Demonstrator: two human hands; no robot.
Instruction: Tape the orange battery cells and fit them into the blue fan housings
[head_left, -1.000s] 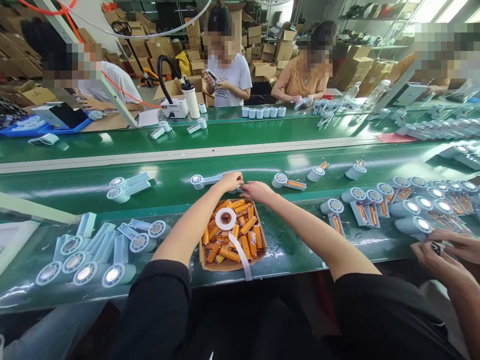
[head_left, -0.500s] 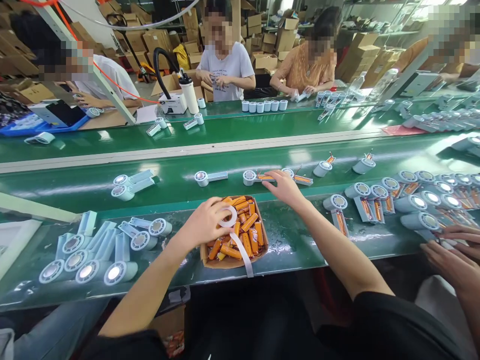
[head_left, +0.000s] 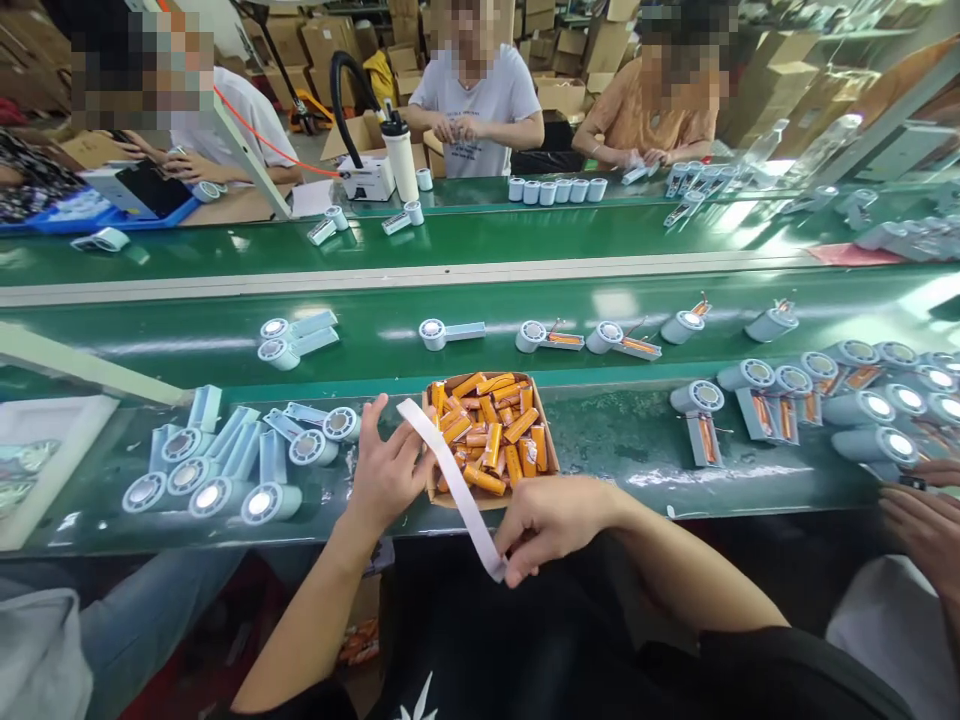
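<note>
A white strip of tape [head_left: 459, 482] stretches slantwise between my hands, in front of a cardboard box [head_left: 553, 455] of orange-wrapped batteries [head_left: 491, 440]. My left hand [head_left: 386, 468] grips the tape at its upper end, left of the box; how much of the roll is in the fingers is hard to see. At the lower end, close to my body, my right hand [head_left: 562, 518] pinches the strip between thumb and fingers. Beyond the box, a pale blue fan body [head_left: 532, 336] with an orange battery in its open handle lies on the green belt.
Several pale blue fan bodies [head_left: 270, 503] stand at the left, and more with batteries [head_left: 862, 407] crowd the right. A co-worker's hands [head_left: 926, 510] work at the right edge. Across the belt [head_left: 375, 375], people sit before a white tumbler [head_left: 401, 165] and small cylinders [head_left: 555, 191].
My right hand has come back from the fan body on the belt to the tape's free end. My left hand has turned and moved slightly down, and the tape now spans both hands.
</note>
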